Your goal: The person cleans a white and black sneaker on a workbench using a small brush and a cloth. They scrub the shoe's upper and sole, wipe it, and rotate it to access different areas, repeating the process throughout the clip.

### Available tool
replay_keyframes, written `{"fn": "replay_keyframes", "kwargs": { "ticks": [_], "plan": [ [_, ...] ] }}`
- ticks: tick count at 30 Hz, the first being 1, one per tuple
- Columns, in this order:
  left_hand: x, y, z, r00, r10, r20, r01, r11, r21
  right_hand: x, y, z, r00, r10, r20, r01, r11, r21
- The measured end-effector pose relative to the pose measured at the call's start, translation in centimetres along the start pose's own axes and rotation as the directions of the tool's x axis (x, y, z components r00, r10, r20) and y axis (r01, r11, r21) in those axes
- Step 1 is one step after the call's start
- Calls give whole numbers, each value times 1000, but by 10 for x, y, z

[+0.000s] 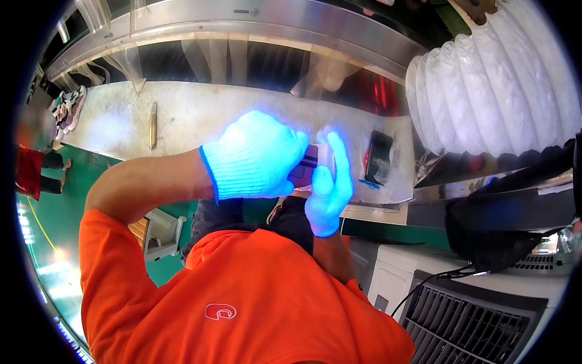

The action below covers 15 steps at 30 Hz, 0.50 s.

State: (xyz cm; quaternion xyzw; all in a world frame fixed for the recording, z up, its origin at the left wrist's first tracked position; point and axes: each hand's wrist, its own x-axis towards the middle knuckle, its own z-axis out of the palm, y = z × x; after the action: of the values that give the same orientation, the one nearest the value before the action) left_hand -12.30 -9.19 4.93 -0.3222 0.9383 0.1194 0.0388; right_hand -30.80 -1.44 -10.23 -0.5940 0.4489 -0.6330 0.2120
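Observation:
My left hand (254, 159), in a knitted glove glowing blue-white under the light, is closed at the near side of a mauve shoe (305, 167) with dark stripes and a pale sole. Against the sole side rests my right hand (330, 185), gloved alike, with its fingers stretched up along the shoe and its thumb bent toward it. Between them the two hands hold the shoe above the front edge of the pale worktable (194, 109). Much of the shoe is hidden behind the gloves.
A tool with a brass-coloured handle (153, 127) lies on the table at left, beyond it several shoes (71, 110). A black phone (379, 156) lies at right. A metal machine frame with clear strips (227, 60) runs behind; a white ribbed duct (491, 91) hangs at right.

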Motion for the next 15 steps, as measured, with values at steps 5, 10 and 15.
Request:
{"fn": "replay_keyframes", "kwargs": {
  "ticks": [5, 10, 15],
  "plan": [
    [-30, 5, 26, 939, 95, -331, -140, 983, -116, -6, -23, -21, 992, 28, 127, -42, 993, 112],
    [-57, 8, 86, 654, 15, -756, -328, 906, -266, -22, -49, -9, 974, 226, 36, -221, 888, 403],
    [-60, 3, 100, 661, 14, -750, -360, 883, -302, -29, -51, -21, 984, 152, 93, -161, 982, 96]
  ]
}}
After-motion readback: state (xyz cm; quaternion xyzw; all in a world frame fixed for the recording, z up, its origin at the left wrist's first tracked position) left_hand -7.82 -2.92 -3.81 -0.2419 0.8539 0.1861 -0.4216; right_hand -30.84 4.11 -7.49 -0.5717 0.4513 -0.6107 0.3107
